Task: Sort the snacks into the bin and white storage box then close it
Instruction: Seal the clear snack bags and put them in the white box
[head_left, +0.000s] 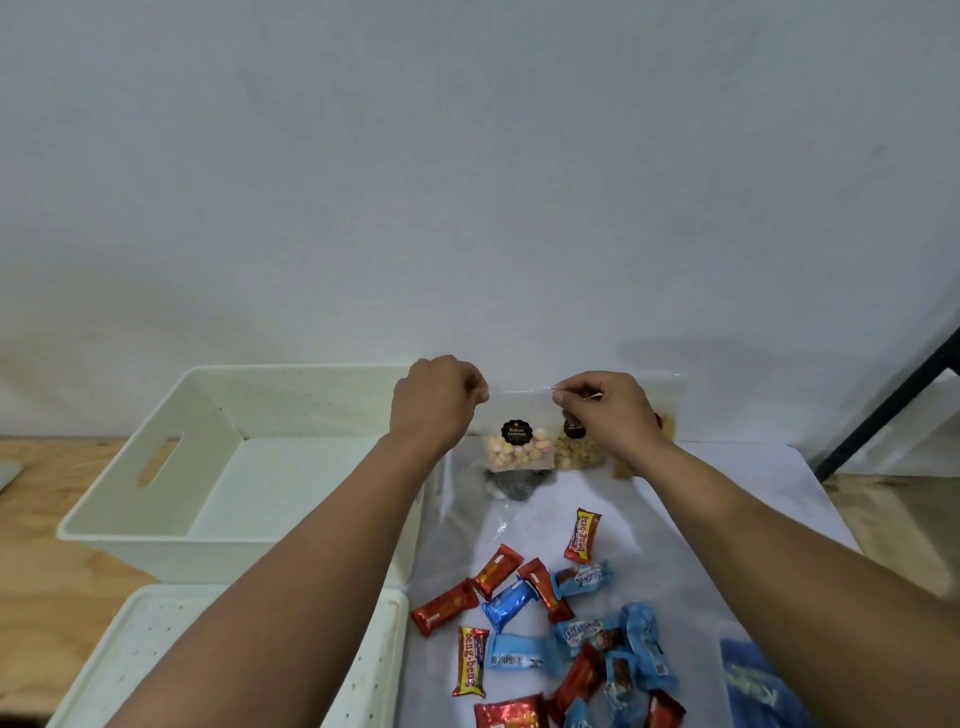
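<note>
Your left hand (439, 400) and right hand (605, 408) each pinch a top corner of a clear biscuit bag (517, 441), holding it upright above the far edge of the white sheet (727, 519). A second clear bag of pale snacks (579, 451) stands just beside it. The white bin (156, 499) sits at the bench's far left, open, with its lid (156, 649) lying at the near left edge. Red and blue wrapped bars (545, 613) lie scattered on the sheet's near half.
</note>
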